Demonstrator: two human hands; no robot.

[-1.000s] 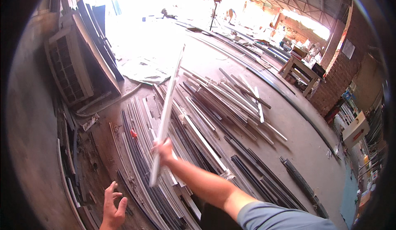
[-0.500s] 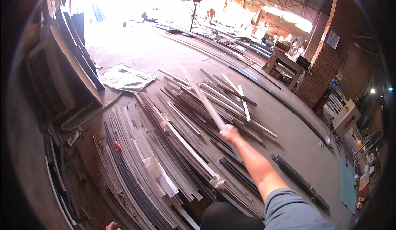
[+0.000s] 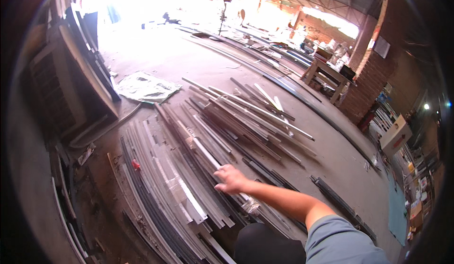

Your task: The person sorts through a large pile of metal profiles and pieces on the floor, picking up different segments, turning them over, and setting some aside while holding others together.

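Observation:
My right hand (image 3: 231,180) reaches over the floor stack with its thumb and fingers apart, holding nothing. Right under the fingers runs a pale metal bar (image 3: 206,152); whether they touch it I cannot tell. Around it lie long grey and dark metal profiles (image 3: 163,160), side by side, some bound with clear wrap (image 3: 177,188). Beyond the hand, a looser pile of shorter bars (image 3: 241,124) has a long whitish bar (image 3: 265,111) across its top. My left hand is out of view.
A pale plastic sheet (image 3: 147,88) lies beyond the stack. Panels lean on a framed unit (image 3: 56,84) at the left. Dark profiles (image 3: 343,207) lie at the right. Farther off are a wooden stand (image 3: 326,77), a brick pillar (image 3: 373,70) and a tripod (image 3: 222,15).
The whitish bar has left my right hand and now lies across the loose pile. That hand has moved nearer and left, over the stack. My left hand has dropped out of view.

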